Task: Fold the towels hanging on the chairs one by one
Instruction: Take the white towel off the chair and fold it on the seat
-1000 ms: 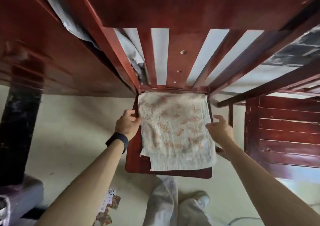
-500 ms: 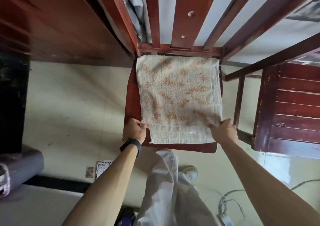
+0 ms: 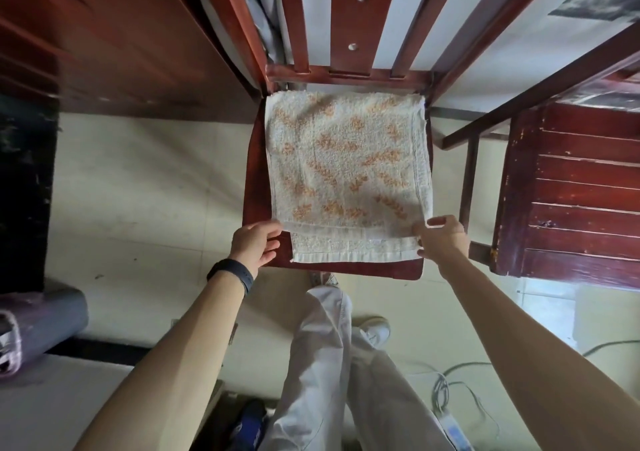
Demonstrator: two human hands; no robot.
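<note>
A white towel [image 3: 346,170] with an orange pattern lies folded flat on the red wooden chair's seat [image 3: 254,180]. A lower layer sticks out along its near edge. My left hand [image 3: 254,244] is at the near left corner, fingers loosely curled, with the thumb tip just touching the top layer. At the near right corner my right hand [image 3: 441,239] pinches the towel's edge between thumb and fingers.
A grey cloth [image 3: 263,17] hangs behind the chair's slatted back [image 3: 349,35]. A dark red table [image 3: 121,45] stands to the left and a second slatted chair [image 3: 571,191] to the right. My legs [image 3: 329,364] are below the seat; cables [image 3: 450,388] lie on the floor.
Both hands slid from the towel's sides down to its near corners. The left hand, which gripped the corner half a second ago, has loosened. The view has tilted downward.
</note>
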